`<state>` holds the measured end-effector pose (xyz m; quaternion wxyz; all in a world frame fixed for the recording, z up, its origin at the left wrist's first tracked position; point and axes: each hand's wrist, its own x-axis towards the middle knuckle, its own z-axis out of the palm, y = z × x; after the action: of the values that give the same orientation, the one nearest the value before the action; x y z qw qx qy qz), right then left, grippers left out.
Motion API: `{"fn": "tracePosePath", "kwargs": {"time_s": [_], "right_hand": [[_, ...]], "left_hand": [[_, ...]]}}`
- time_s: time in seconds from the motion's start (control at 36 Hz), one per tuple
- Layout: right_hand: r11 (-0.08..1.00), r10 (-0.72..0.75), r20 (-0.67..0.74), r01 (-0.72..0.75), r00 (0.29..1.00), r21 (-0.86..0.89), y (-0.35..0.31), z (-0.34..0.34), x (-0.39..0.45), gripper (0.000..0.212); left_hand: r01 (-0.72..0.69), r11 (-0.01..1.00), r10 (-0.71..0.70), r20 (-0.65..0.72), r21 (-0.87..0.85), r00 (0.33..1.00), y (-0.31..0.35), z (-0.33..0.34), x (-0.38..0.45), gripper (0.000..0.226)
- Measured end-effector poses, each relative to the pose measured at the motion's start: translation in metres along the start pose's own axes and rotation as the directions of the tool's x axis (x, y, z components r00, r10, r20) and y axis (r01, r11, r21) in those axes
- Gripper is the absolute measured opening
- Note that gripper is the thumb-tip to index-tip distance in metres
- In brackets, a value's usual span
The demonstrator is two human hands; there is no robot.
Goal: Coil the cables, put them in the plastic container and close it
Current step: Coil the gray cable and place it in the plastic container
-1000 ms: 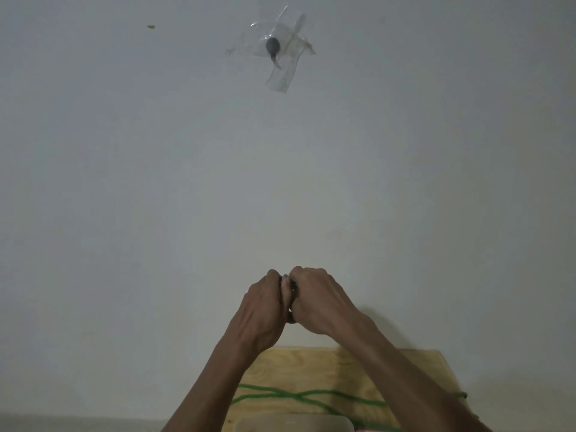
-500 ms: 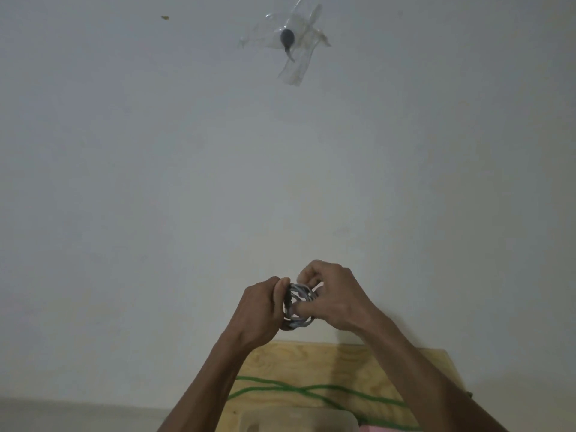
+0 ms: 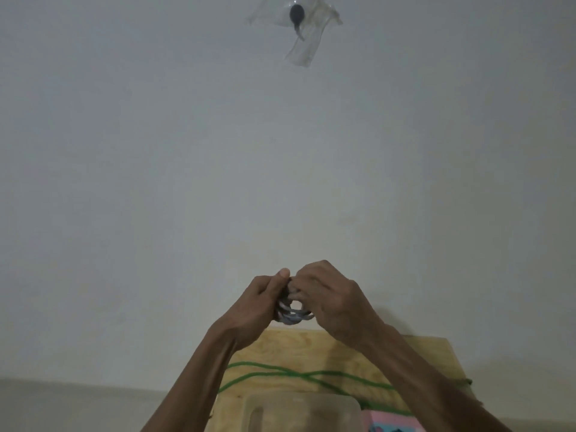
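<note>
A person's left hand (image 3: 260, 302) and right hand (image 3: 332, 299), fingers curled, grip a coiled grey cable (image 3: 291, 314) between them, above a plastic container (image 3: 300, 411).

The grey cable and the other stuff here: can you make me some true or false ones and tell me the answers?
1. Both hands hold the grey cable. True: the left hand and the right hand both grip it.
2. The grey cable is stretched out straight. False: it is wound in small loops.
3. The green cable lies on the wooden board. True.
4. The grey cable is inside the plastic container. False: it is held up above the board.
5. The green cable is neatly coiled. False: it lies loose.
</note>
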<state>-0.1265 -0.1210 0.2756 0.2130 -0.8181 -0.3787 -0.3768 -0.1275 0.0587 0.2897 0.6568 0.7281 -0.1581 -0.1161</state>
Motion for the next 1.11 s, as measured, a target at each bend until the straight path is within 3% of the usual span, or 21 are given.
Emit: {"fn": "tracePosePath", "kwargs": {"time_s": [0.08,0.14,0.25,0.33,0.42,0.53,0.64,0.72,0.83,0.89,1.0,1.11], "right_hand": [[0.966,0.197,0.004,-0.195,0.980,0.169,0.000,0.003,0.003,0.007],[0.894,0.353,0.017,-0.342,0.936,0.290,-0.001,0.006,0.003,0.004],[0.678,0.610,0.105,-0.586,0.785,0.444,-0.007,0.010,0.000,0.005],[0.552,0.717,0.138,-0.677,0.683,0.487,-0.012,0.015,-0.005,0.008],[0.497,0.758,0.166,-0.723,0.631,0.479,-0.018,0.027,-0.016,0.009],[0.456,0.713,0.342,-0.774,0.613,0.439,-0.023,0.041,-0.038,0.004],[0.491,0.676,0.393,-0.779,0.624,0.391,-0.023,0.049,-0.055,0.007],[0.360,0.725,0.417,-0.818,0.548,0.449,-0.028,0.061,-0.071,0.007],[0.106,0.800,0.477,-0.869,0.363,0.483,-0.044,0.086,-0.097,0.008],[0.123,0.823,0.455,-0.888,0.341,0.442,-0.047,0.098,-0.111,0.011],[0.331,0.799,0.445,-0.913,0.405,0.237,-0.049,0.113,-0.135,0.004],[0.403,0.801,0.427,-0.905,0.420,0.135,-0.060,0.126,-0.160,0.008]], "left_hand": [[0.004,0.997,0.000,0.051,-0.074,0.999,-0.005,-0.003,-0.001,0.044],[-0.012,1.000,0.013,0.059,-0.027,0.998,-0.009,-0.005,-0.001,0.039],[-0.099,0.968,0.094,0.033,0.231,0.995,-0.017,-0.013,-0.001,0.030],[-0.112,0.947,0.121,-0.014,0.300,0.993,-0.027,-0.021,0.001,0.013],[-0.086,0.962,0.104,-0.057,0.258,0.993,-0.041,-0.025,-0.002,0.010],[-0.017,0.959,0.032,-0.049,0.283,0.998,-0.069,-0.031,-0.012,0.010],[-0.010,0.950,0.004,0.020,0.312,1.000,-0.093,-0.033,-0.020,0.010],[-0.037,0.943,0.021,0.051,0.332,0.998,-0.112,-0.037,-0.025,0.010],[-0.044,0.917,0.020,0.062,0.398,0.998,-0.144,-0.037,-0.032,0.013],[-0.044,0.909,0.014,0.074,0.414,0.997,-0.162,-0.033,-0.033,0.015],[-0.025,0.908,-0.026,0.116,0.419,0.993,-0.200,-0.024,-0.035,0.013],[-0.035,0.884,-0.030,0.130,0.466,0.991,-0.235,-0.016,-0.038,0.016]]}}
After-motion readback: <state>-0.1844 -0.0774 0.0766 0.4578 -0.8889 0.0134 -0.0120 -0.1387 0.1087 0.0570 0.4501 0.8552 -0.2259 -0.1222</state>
